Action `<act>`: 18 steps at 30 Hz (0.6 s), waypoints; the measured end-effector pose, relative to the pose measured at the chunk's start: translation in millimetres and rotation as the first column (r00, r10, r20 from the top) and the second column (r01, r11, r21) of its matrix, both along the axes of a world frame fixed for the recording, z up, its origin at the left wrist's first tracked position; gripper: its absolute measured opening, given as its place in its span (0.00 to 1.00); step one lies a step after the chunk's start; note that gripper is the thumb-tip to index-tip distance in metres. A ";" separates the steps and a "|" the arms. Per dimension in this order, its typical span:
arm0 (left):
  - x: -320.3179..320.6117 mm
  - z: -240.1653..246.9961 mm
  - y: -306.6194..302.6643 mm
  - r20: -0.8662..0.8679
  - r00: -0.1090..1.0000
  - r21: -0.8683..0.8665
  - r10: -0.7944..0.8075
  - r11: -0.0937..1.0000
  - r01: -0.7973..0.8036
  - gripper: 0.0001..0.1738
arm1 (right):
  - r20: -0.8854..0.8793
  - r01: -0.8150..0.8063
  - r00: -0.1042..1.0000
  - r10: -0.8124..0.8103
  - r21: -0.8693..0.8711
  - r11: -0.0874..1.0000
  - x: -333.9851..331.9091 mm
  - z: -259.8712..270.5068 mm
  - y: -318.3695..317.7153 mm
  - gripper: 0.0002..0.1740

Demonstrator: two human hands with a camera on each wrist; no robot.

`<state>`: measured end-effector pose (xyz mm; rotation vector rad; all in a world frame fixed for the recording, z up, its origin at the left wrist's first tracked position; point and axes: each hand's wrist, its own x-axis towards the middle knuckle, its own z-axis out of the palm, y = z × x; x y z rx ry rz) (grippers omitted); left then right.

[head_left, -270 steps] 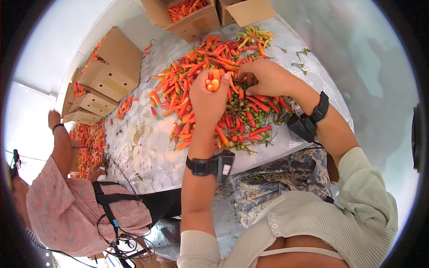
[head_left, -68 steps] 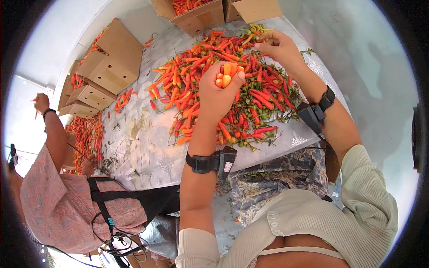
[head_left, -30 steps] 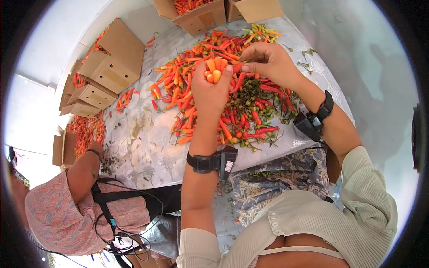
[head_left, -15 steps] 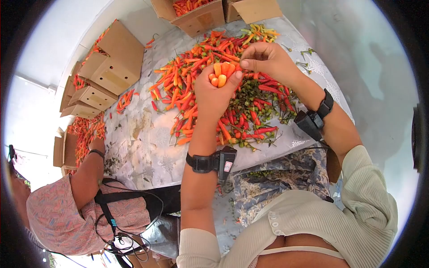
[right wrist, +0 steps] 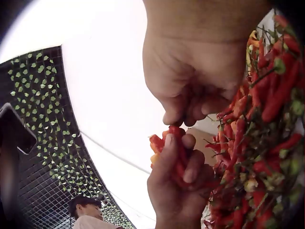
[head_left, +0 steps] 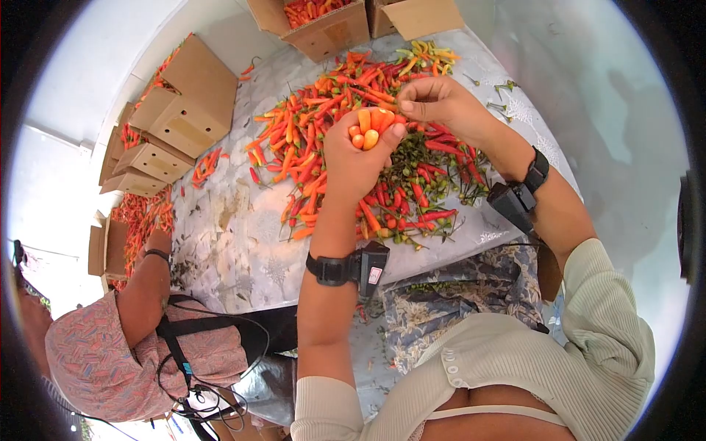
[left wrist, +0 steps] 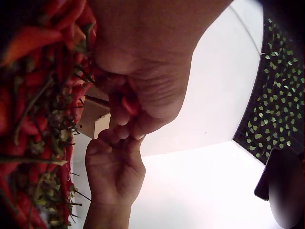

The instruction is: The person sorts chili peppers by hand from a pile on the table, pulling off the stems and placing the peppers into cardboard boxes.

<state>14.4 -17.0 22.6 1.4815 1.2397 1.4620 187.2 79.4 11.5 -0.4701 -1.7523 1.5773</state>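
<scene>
My left hand (head_left: 354, 163) grips a bunch of orange and red chili peppers (head_left: 371, 138), their smooth ends showing above the curled fingers. Beside it, my right hand (head_left: 452, 106) has thumb and fingers drawn together close to the bunch. In the right wrist view, the right fingertips pinch at the top end of a red chili (right wrist: 175, 130) held in the left hand; the stem there is hidden by the fingers. Both hands are over a heap of red and orange chilies (head_left: 294, 132). Green stems and caps (head_left: 404, 163) lie in the heap just right of the left hand.
Yellow chilies (head_left: 426, 55) lie at the heap's far edge. Cardboard boxes (head_left: 331, 37) stand at the back, more boxes (head_left: 195, 110) at the left. Another person (head_left: 140, 353) works at a second chili heap (head_left: 143, 213). The table has a silvery patterned cloth (head_left: 250, 250).
My right hand went from the heap to the yellow chilies' side, then back to the left hand's bunch. In the last half second both hands barely shifted. The other person's raised arm came down.
</scene>
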 end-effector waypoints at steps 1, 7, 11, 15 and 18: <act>-0.1 -0.2 -0.1 0.010 1.000 0.000 -0.014 1.000 0.014 0.16 | -0.003 -0.015 1.000 0.015 -0.034 0.999 0.1 -0.8 0.4 0.09; 2.1 0.1 0.0 0.023 0.999 -0.006 -0.024 1.000 0.025 0.16 | -0.070 -0.144 0.989 0.132 -0.224 0.964 2.2 0.9 -0.3 0.07; 2.2 2.2 -2.5 0.029 0.997 -0.025 -0.074 0.997 0.075 0.16 | -0.138 -0.242 0.968 0.209 -0.297 0.924 3.2 -2.3 3.2 0.07; 2.8 2.2 -2.9 0.037 0.995 -0.028 -0.096 0.995 0.097 0.16 | -0.198 -0.293 0.952 0.232 -0.382 0.877 3.2 -6.2 4.6 0.08; 2.8 2.4 -2.7 0.050 0.993 -0.026 -0.107 0.994 0.109 0.16 | -0.234 -0.336 0.938 0.255 -0.445 0.830 3.5 -6.1 4.1 0.07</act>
